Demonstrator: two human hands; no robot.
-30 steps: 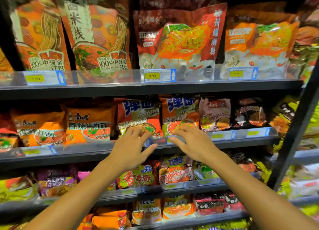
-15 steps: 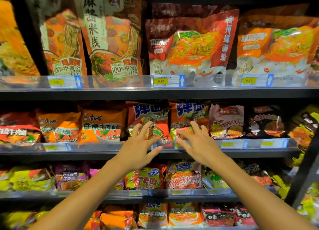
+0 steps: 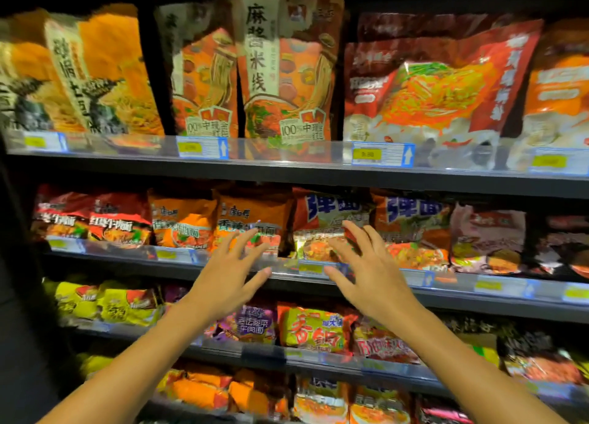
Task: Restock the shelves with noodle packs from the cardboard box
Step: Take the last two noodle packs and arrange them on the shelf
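Two hands were out in front of the second shelf (image 3: 318, 275) when I looked: the left hand (image 3: 228, 282) and the right hand (image 3: 369, 275), both empty, fingers (image 3: 251, 239) spread wide and straight, holding nothing. The left hand's fingertips reached toward an orange noodle pack (image 3: 251, 219), and the right hand's toward a red-and-blue noodle pack (image 3: 325, 223) just beside it (whether any fingertip actually touched a wrapper I could not tell, since the picture was smeared by motion). Those two packs stood upright at the front of the shelf, behind its clear rail with the yellow price tags (image 3: 310, 268). I judged this to be a tidying or facing-up step and not a placement, because neither hand carried a pack. As for progress, the rows looked well filled: the top shelf (image 3: 287, 172) held tall bags (image 3: 287, 73) side by side, the second shelf ran pack to pack from left to right, and the lower shelves showed yellow packs (image 3: 121, 305) and more orange ones below. I saw no obvious gap in this bay, so it seemed close to done. The cardboard box was nowhere in view, so I could not say how many packs were left in it or whether other bays needed filling. My guess was that what remained was straightening these two fronts and then going back to the box for whatever it held.
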